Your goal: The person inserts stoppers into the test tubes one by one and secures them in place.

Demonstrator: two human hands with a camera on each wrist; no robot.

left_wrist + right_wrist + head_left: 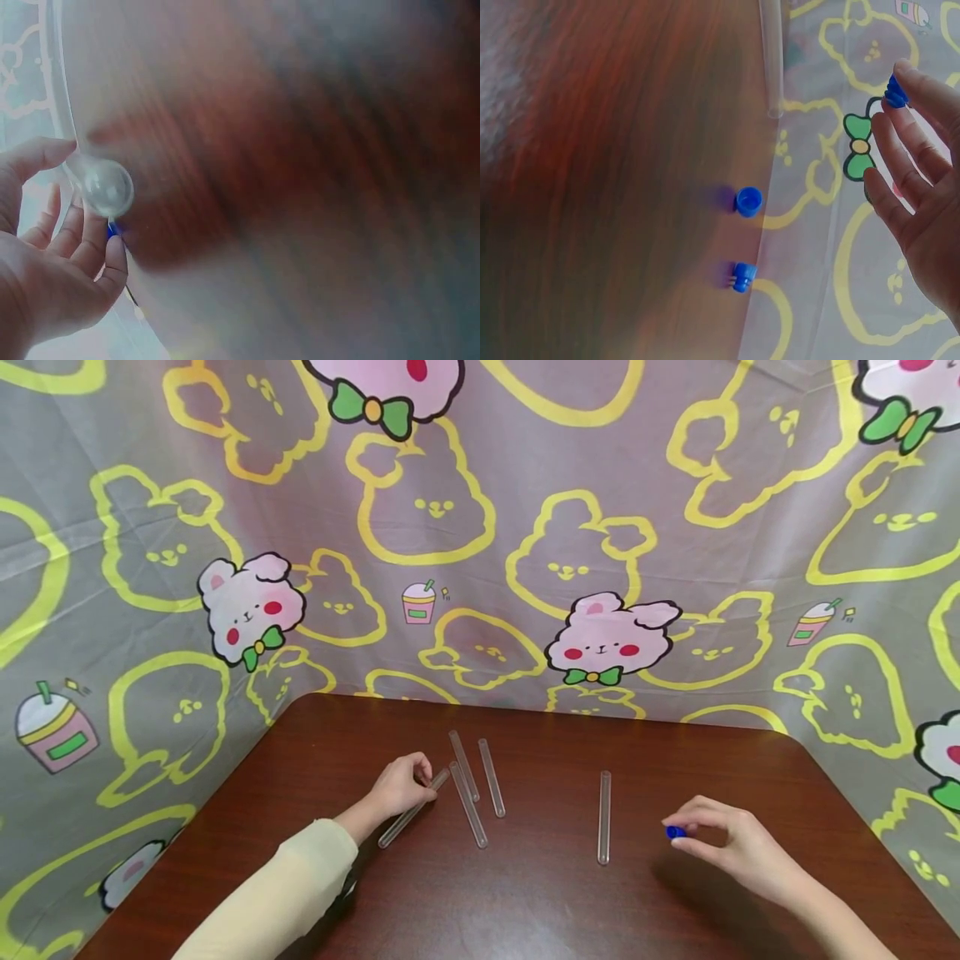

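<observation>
my left hand (401, 785) has its fingers (90, 232) curled round one end of a clear glass tube (411, 812), thumb on top; the left wrist view shows the tube's rounded end (107, 187) pinched between thumb and fingertips. the tube lies slanted on the brown surface (540, 893), its far end towards my sleeve (285, 893). my right hand (738, 847) pinches a small blue cap (675, 832) between thumb and forefinger, the other fingers (900, 157) loosely spread; the right wrist view shows the same cap at the fingertips (895, 93).

outward from the left hand, three more tubes (474, 789) lie close together just beside it, fanned and roughly parallel. a single tube (603, 817) lies apart, between the two hands, nearly upright in the head view. the right wrist view shows two more blue caps (746, 201) near the surface's edge, one on its side. a cartoon-print sheet (480, 527) hangs behind and around.

i judge the tubes to be thin glass: light, stiff, smooth, apt to roll and fragile. i'd grip near the open end, lightly, not in the middle. the cap looks like soft plastic, tiny and easy to drop; a fingertip pinch on its sides suits it.
</observation>
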